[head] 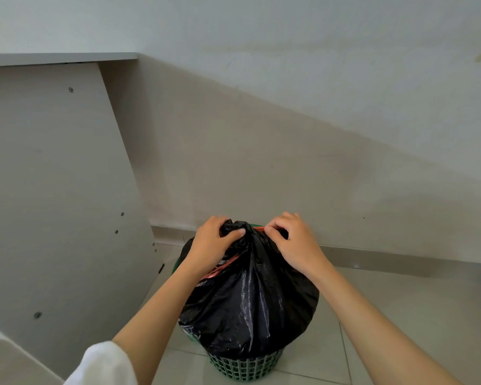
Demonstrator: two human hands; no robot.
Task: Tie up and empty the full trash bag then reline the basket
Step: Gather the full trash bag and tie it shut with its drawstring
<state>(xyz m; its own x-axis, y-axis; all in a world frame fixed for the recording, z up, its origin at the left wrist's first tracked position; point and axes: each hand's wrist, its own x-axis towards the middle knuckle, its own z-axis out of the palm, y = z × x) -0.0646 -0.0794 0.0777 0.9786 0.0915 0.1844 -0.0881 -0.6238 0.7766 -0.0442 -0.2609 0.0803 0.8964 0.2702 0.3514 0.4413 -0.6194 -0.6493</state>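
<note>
At far left: grey side panel (53,176) with screw heads, flat top edge above it. Low left, white sleeve (103,362) on the left forearm. Toward centre, left hand (211,243) closed round the bunched neck of the black trash bag (247,301), thumb pressed across the gather, fingers wrapped behind. Bag full, domed, sitting in the green mesh basket (245,366), plastic draped over the rim all round; only the lower lattice visible. Basket on the tiled floor (442,295), just beside the panel, near the baseboard (400,258). Red strip (222,266) showing under the left wrist, against the bag. Right of the gather, right hand (292,241) curled, fingertips pinching bag plastic at the top, next to a red-orange edge (258,228). Both hands on the same bunch of plastic, close together. Behind, plain pale wall (317,107).
</note>
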